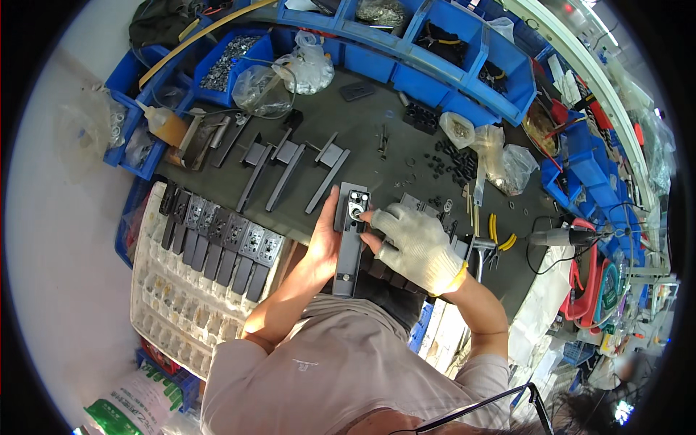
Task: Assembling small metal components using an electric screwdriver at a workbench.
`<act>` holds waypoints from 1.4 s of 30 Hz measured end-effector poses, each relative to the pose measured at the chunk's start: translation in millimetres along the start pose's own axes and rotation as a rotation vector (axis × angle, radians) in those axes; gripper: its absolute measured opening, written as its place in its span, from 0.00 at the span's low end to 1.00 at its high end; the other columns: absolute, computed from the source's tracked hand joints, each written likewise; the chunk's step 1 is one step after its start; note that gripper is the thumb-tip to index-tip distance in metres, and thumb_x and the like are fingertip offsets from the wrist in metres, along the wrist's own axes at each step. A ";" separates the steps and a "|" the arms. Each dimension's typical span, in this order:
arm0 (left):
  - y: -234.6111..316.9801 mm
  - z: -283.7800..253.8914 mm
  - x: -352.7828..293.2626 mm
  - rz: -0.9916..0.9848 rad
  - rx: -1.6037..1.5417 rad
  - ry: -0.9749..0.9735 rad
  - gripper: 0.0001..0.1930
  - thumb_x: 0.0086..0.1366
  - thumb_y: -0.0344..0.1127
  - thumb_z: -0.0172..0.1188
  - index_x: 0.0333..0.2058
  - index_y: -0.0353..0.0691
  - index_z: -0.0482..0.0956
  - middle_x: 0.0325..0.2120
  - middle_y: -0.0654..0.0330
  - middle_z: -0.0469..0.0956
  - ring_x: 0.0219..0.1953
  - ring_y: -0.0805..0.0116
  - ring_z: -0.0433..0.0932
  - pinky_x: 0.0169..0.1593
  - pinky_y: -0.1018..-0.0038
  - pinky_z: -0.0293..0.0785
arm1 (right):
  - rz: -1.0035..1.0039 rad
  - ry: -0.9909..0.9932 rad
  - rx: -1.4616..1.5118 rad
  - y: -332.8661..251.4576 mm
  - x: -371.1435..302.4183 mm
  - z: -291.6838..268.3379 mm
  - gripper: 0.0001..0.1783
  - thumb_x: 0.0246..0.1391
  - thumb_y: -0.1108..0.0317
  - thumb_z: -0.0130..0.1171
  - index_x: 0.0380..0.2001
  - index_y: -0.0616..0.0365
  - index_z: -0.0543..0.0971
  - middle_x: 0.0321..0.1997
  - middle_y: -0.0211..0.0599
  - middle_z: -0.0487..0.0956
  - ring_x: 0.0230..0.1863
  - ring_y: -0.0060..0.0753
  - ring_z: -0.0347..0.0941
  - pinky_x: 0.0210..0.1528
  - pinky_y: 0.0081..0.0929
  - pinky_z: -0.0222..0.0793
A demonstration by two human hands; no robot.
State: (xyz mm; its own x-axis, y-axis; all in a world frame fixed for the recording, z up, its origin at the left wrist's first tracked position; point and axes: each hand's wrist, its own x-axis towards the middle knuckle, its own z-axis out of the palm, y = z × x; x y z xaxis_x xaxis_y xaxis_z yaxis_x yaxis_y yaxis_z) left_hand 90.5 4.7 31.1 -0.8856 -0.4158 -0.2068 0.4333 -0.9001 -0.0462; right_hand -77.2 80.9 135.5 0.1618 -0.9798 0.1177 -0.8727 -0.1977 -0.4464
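Observation:
My bare left hand [325, 243] holds a long grey metal housing [349, 250] upright in front of my chest, its fingers wrapped round the left side. At the housing's far end sits a small silver fitting [357, 206] with a round opening. My right hand [420, 243] wears a pale knitted glove with bare fingertips. Its curled index finger touches the edge of the fitting, with the thumb lower down beside the housing; anything between them is too small to make out. Beyond my hands, several grey T-shaped handles [286, 174] lie on the dark worktop [355, 119].
At left, a white moulded tray [174, 304] carries a row of dark lock parts [225, 239]. Blue bins [446, 43] line the back. Black small parts [453, 163], yellow-handled pliers [502, 233] and a power screwdriver [562, 238] lie at right. A glue bottle [165, 125] stands far left.

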 end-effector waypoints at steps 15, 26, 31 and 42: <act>-1.4 -1.8 -1.4 0.178 0.600 0.304 0.31 0.75 0.62 0.51 0.55 0.36 0.76 0.40 0.55 0.82 0.39 0.65 0.84 0.41 0.69 0.85 | -0.030 0.010 0.057 14.4 -17.3 11.7 0.20 0.61 0.51 0.63 0.48 0.54 0.81 0.42 0.43 0.84 0.40 0.49 0.82 0.42 0.41 0.79; 69.7 23.6 112.4 0.386 2.072 0.436 0.35 0.69 0.62 0.59 0.27 0.25 0.79 0.18 0.46 0.78 0.23 0.53 0.82 0.29 0.59 0.75 | 0.008 0.149 0.088 33.3 -29.9 13.3 0.18 0.58 0.56 0.68 0.45 0.56 0.82 0.43 0.43 0.85 0.39 0.49 0.83 0.40 0.41 0.79; 70.9 -17.0 131.0 0.636 2.193 0.548 0.34 0.72 0.55 0.57 0.23 0.22 0.78 0.24 0.33 0.79 0.34 0.33 0.81 0.38 0.49 0.75 | 0.057 0.123 0.153 32.9 -38.1 6.2 0.18 0.56 0.58 0.69 0.45 0.56 0.82 0.41 0.43 0.84 0.41 0.50 0.82 0.43 0.40 0.79; 79.5 -24.5 123.2 0.788 2.143 0.755 0.33 0.70 0.57 0.59 0.34 0.20 0.77 0.29 0.29 0.81 0.38 0.29 0.82 0.44 0.47 0.79 | 0.046 0.097 0.196 35.6 -45.9 9.0 0.17 0.57 0.57 0.69 0.44 0.56 0.82 0.41 0.43 0.85 0.40 0.48 0.83 0.41 0.38 0.79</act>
State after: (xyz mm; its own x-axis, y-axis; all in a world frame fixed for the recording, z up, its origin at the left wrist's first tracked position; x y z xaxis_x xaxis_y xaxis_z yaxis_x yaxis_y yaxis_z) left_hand 20.0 -114.9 -22.1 -0.3112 -0.9421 0.1249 -0.6127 0.2994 0.7314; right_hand -111.5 118.5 106.2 0.0703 -0.9822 0.1741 -0.7707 -0.1642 -0.6157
